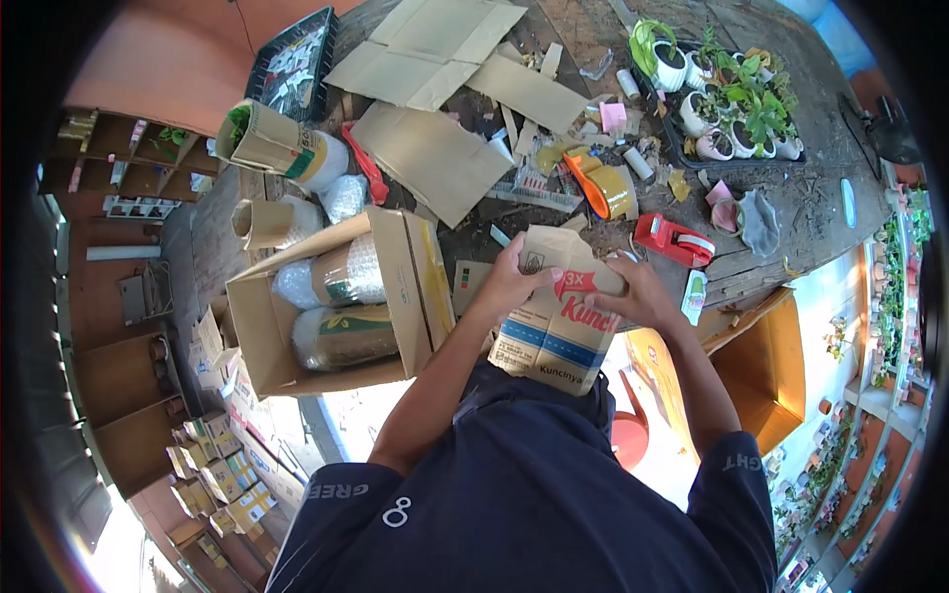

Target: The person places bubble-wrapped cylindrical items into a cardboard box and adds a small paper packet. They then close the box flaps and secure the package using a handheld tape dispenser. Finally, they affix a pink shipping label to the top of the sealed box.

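Close to my body I hold a printed piece of brown cardboard with red marks and a blue band. My left hand grips its upper left edge, the thumb on its front. At the upper right edge my right hand is closed on the same piece, fingers bent over it. To the left stands an open cardboard box with bubble-wrapped bundles lying in it. A red tape dispenser rests beyond my right hand. Farther off is an orange-handled packing tape dispenser with brown tape.
Flat cardboard sheets cover the table's far middle. A tray of potted plants sits at the far right, a black crate at the far left. Wrapped plants stand behind the box. An empty carton is below the table's right edge.
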Available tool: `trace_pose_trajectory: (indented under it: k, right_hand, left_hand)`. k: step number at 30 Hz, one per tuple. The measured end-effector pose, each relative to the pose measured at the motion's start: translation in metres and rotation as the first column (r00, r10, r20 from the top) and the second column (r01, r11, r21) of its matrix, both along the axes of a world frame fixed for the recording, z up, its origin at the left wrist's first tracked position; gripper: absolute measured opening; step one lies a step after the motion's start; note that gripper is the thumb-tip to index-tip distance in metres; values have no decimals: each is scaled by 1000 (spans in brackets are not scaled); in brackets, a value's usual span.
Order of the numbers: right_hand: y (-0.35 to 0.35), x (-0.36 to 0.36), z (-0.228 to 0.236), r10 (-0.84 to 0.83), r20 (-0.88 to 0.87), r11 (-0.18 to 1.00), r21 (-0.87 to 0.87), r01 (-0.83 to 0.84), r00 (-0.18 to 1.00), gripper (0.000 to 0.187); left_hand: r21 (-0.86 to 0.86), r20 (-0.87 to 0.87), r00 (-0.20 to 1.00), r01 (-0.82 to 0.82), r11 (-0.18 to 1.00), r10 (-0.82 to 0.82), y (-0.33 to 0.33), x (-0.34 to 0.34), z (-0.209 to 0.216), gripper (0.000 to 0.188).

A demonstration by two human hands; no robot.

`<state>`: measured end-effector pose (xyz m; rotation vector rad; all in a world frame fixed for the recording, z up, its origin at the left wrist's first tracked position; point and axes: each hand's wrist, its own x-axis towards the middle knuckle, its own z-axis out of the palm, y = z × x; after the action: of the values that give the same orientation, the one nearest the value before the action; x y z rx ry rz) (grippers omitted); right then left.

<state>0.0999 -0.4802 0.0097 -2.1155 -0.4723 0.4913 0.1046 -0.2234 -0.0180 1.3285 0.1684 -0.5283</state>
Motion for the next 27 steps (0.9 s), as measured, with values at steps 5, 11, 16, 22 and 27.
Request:
trace_pose_trajectory:
  k: [5, 11, 16, 22, 27]
  right_hand:
    - [17, -1, -5, -120, -93, 985, -133, 107, 988, 48]
    - [32, -4, -9, -211, 30, 948, -238, 212, 977, 51]
    - [40, -10, -12, -222, 197, 963, -107, 246, 955, 40]
    - [35, -15, -19, -196, 376, 975, -23, 220, 906, 38]
    - [38, -11, -25, -187, 445, 979, 17, 201, 876, 37]
  left_hand:
    - [129, 155, 987, -65, 990, 44, 4, -11, -7, 45]
    - [230, 222, 971, -140, 963, 88, 4, -17, -9, 42]
    - [250, 343, 929, -232, 940, 138, 4, -22, -22, 42]
    - [292, 407, 907, -244, 925, 110, 0, -33, -7, 39]
    - [376, 669, 743, -363, 853, 22, -9, -54, -11, 35]
